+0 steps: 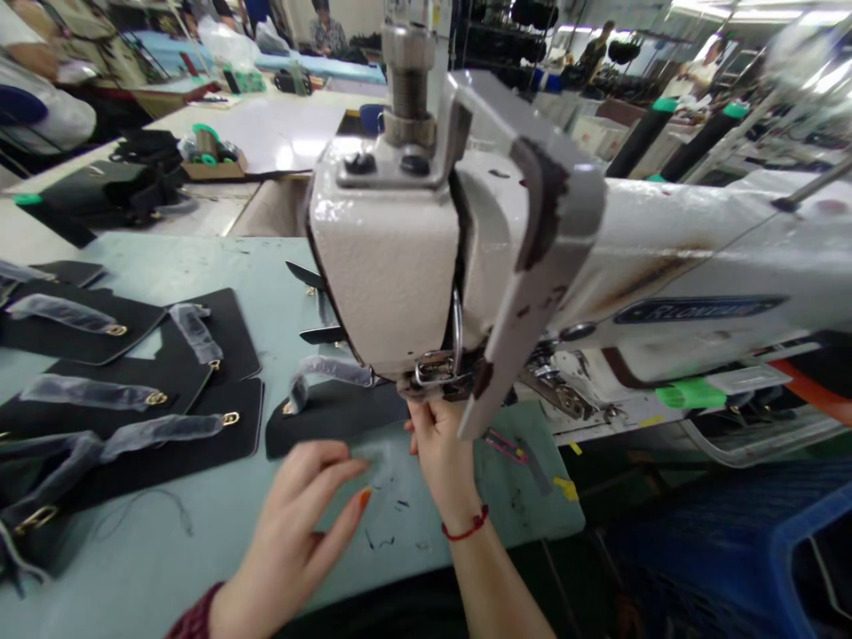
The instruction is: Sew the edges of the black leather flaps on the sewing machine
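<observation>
A white industrial sewing machine (392, 266) stands over a pale green tabletop, its head blocking the needle area. Beneath the head lies a black flat panel (339, 413) with a plastic-wrapped strap (326, 368) on it. My left hand (299, 515) hovers just in front of this panel, fingers bent but apart, with nothing in them. My right hand (443, 448), with a red cord bracelet on the wrist, reaches up under the machine head by the panel's right end. Its lower fingers are curled in and its fingertips are partly hidden, so what they pinch does not show.
Several black panels (219, 333) with wrapped straps and gold buckles lie at left. A pink-edged cutter (506, 445) rests right of my right hand. A blue crate (719, 541) stands lower right. Behind are a white table (293, 133), thread cones and other people.
</observation>
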Demonstrator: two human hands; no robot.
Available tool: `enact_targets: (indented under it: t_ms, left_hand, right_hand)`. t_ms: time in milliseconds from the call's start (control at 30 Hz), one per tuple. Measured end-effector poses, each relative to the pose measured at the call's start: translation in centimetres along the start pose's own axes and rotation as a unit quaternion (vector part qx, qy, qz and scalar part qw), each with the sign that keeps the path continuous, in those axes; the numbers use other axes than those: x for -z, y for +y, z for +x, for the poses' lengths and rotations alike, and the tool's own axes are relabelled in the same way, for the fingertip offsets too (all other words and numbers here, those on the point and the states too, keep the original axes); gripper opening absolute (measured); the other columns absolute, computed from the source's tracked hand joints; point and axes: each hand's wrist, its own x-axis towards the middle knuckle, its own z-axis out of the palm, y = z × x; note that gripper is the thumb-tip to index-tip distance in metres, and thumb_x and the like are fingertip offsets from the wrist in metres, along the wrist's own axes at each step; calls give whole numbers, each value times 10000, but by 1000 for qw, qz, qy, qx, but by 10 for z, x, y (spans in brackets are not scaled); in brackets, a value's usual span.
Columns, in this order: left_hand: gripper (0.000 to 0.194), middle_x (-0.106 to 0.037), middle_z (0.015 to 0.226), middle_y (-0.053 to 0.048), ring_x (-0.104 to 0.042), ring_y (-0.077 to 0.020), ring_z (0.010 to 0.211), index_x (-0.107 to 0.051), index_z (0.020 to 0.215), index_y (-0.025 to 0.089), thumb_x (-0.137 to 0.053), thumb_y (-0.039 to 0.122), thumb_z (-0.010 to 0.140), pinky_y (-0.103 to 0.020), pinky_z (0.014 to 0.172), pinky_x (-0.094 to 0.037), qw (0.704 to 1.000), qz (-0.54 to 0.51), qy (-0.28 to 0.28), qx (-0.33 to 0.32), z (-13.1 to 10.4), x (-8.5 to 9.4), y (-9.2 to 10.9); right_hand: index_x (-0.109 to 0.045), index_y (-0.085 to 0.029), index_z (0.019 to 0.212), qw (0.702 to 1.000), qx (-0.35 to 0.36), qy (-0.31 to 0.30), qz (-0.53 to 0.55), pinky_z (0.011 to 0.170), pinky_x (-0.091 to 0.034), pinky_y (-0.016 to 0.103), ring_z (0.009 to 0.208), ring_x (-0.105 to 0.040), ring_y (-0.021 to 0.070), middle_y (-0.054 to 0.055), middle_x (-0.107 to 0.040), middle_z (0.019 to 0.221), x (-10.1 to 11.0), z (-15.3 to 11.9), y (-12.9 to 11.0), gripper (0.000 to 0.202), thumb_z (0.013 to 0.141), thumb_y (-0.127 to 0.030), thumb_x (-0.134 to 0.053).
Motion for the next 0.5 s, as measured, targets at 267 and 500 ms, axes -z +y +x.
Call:
enact_targets:
  t_ms: [267, 500]
  left_hand:
    - [467, -633, 718, -17, -533, -103, 628, -720, 754, 142, -914, 515, 551, -213, 584, -471, 665, -656, 21, 355, 36, -82, -5]
    - [324, -701, 693, -49, -609, -180, 694, -762, 730, 129, -860, 429, 656, -295, 699, -512, 783, -498, 10, 373, 52, -67, -16]
  right_hand:
    - [-514, -194, 518, 1000, 17, -7, 2, 512, -361, 230, 400, -495, 112, -20, -473, 394, 3, 3, 1, 556, 992, -482, -477]
    - [-595, -172, 683, 990, 13, -75, 117, 501, -409, 203, 468, -526, 106, -13, -550, 526, 13, -7, 7, 422, 988, -442, -484]
